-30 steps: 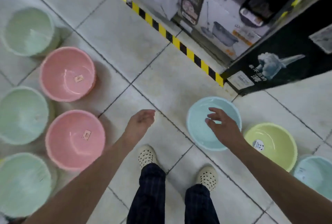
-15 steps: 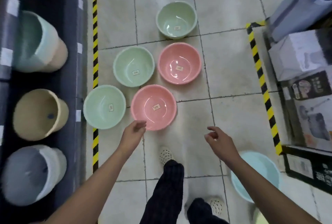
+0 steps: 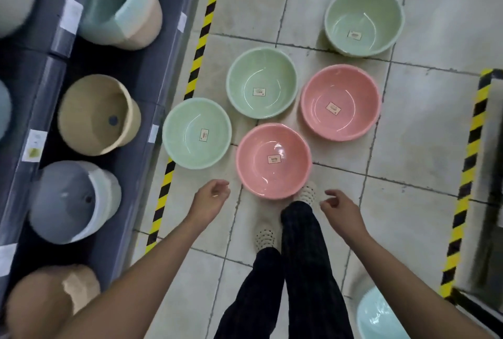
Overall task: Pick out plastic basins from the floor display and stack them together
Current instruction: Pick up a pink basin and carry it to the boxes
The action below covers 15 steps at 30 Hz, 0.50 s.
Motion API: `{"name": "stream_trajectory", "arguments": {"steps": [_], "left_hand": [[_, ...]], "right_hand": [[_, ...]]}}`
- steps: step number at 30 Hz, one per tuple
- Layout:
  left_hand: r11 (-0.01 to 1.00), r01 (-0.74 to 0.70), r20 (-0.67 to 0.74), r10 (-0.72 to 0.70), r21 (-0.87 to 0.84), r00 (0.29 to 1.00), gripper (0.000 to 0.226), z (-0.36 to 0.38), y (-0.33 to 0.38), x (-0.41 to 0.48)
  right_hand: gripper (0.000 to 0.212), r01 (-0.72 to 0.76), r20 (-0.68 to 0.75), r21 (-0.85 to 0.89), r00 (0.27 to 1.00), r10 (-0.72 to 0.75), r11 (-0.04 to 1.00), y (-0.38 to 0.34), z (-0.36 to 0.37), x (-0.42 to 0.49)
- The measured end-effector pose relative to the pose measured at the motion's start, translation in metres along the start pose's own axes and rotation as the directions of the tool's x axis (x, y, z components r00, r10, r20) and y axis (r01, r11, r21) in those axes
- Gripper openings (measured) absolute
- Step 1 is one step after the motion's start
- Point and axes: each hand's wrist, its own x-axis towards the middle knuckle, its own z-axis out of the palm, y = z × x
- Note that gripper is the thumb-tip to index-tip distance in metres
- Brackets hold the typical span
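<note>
- Both hands are empty: the left hand (image 3: 211, 198) hangs at lower centre with its fingers loosely curled and a narrow gap, and the right hand (image 3: 341, 209) mirrors it, thumb and fingers slightly parted.
- The nearest pink basin (image 3: 273, 160) sits in mid-frame on the tiled floor (image 3: 408, 148), just ahead of the hands; a shoe (image 3: 307, 193) touches its near rim.
- A good pick would probably be to crouch, hook the fingers under the rolled rim on opposite sides and lift level, so the basin does not flex or scrape its neighbours.
- A second pink basin (image 3: 340, 101) lies to the upper right, with three pale green basins (image 3: 197, 133) (image 3: 261, 82) (image 3: 364, 18) around them and a light blue basin (image 3: 381, 317) at the lower right.
- All look like thin, glossy moulded plastic, round with tapered walls, so they should nest easily; each has a paper price label stuck inside.
- The shelf (image 3: 35, 110) on the left holds tilted buckets.
</note>
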Motion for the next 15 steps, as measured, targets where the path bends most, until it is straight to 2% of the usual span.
{"name": "stream_trajectory", "arguments": {"steps": [3,6,11,15], "left_hand": [[0.998,0.064,-0.016,-0.064,-0.016,0.998,0.015,0.016,0.001,0.042],[0.988,0.154,-0.006,-0.154,-0.009,0.988,0.024,0.035,-0.002,0.09],[0.973,0.231,-0.04,-0.231,0.006,0.972,0.035,0.065,-0.02,0.179],[0.962,0.268,-0.06,-0.265,0.057,0.962,0.046,0.091,-0.054,0.249]], "right_hand": [[0.037,-0.045,0.021,-0.041,0.999,0.045,0.998,-0.001,0.003,0.046],[0.04,-0.077,0.085,-0.181,0.992,0.094,0.98,0.006,0.008,0.093],[0.046,-0.03,0.165,-0.339,0.982,0.091,0.94,0.016,0.029,0.181],[0.051,-0.043,0.152,-0.377,0.983,0.107,0.925,0.025,0.061,0.255]]}}
